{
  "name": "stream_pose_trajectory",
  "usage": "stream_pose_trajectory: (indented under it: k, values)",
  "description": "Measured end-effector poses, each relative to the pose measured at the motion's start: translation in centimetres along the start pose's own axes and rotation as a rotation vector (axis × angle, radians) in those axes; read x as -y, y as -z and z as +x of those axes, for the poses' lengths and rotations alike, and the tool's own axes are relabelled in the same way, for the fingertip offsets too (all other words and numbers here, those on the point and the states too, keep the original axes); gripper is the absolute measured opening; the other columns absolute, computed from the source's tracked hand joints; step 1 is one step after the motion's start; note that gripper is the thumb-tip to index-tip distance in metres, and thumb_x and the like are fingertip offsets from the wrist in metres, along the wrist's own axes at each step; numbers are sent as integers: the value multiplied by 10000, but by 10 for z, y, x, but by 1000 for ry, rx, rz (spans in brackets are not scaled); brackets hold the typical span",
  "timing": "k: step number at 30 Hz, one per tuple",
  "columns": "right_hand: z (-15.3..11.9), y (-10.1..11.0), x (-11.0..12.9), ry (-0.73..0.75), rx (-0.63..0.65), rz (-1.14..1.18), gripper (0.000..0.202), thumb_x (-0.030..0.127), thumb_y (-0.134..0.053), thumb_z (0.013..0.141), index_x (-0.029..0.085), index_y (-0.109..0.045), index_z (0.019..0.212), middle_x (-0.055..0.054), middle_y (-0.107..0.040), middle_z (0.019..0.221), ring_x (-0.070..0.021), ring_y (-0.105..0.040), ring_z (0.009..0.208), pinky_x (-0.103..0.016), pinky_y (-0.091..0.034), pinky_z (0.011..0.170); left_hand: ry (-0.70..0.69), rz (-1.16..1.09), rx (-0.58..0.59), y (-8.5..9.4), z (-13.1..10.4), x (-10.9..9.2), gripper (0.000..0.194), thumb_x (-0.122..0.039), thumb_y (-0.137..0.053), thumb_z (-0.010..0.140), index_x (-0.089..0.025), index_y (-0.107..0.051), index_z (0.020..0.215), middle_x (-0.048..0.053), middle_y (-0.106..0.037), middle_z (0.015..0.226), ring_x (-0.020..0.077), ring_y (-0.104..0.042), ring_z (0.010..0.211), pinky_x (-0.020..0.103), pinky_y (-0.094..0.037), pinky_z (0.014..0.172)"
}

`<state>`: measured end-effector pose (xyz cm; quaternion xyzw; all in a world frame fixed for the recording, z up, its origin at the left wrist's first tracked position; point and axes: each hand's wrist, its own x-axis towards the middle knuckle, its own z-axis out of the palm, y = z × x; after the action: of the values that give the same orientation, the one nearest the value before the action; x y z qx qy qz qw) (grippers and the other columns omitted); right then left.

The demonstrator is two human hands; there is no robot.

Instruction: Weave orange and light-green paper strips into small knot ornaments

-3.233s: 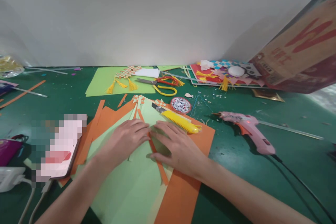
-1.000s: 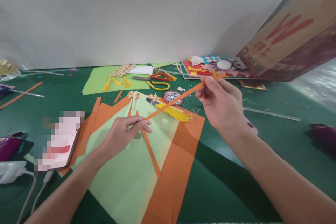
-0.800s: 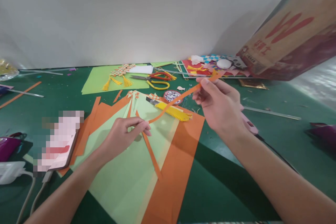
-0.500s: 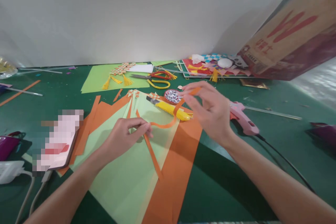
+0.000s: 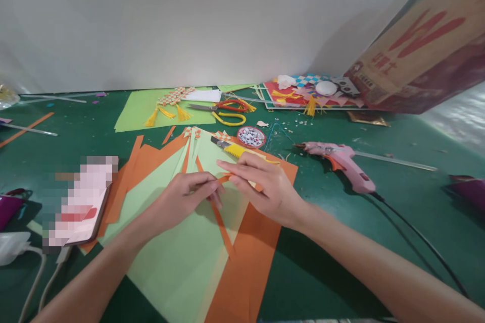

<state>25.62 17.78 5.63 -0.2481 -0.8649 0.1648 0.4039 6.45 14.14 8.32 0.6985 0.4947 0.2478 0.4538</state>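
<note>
Between my two hands is a narrow orange paper strip (image 5: 224, 178). My left hand (image 5: 189, 193) pinches one end of it between thumb and fingers. My right hand (image 5: 265, 186) closes on it just to the right, its fingers hiding most of the strip. Both hands hover over light green paper (image 5: 166, 257), which lies on orange paper (image 5: 246, 267). Another orange strip (image 5: 222, 229) rests on the green sheet below my left fingers. A yellow utility knife (image 5: 235, 150) lies just beyond my right hand, partly covered by it.
A pink glue gun (image 5: 341, 156) with its cord lies at right. Scissors (image 5: 227, 111), a round dish of small pieces (image 5: 251, 137) and a woven tasselled piece (image 5: 174, 98) sit farther back. A phone (image 5: 87, 202) is at left, a paper bag (image 5: 420, 45) at back right.
My right hand has come down and left, close beside my left hand. The strip that curved up between them is now mostly hidden, and the glue gun is fully uncovered.
</note>
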Motion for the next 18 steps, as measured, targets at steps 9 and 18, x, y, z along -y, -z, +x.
stream_pose_trajectory:
  k: [9, 18]
  values:
    - [-2, -2, -1, -86, 46, 103, 276, 182, -453, 919, 210, -697, 1045, -9, -498, 694, -110, -481, 609, -233, -427, 544, 46, -16, 41, 0, -1, 4, 330, -347, -407, 939, -192, -637, 761, 10, -715, 749, 155, -643, 743, 255, -464, 651]
    - [0, -3, 4, -309, 29, 277, 199, 196, -539, 862, 218, -713, 955, -12, -640, 707, -114, -565, 620, -239, -458, 577, 46, 57, 36, -3, -1, 3, 360, -347, -398, 933, -191, -640, 717, 20, -719, 757, 172, -646, 720, 276, -475, 630]
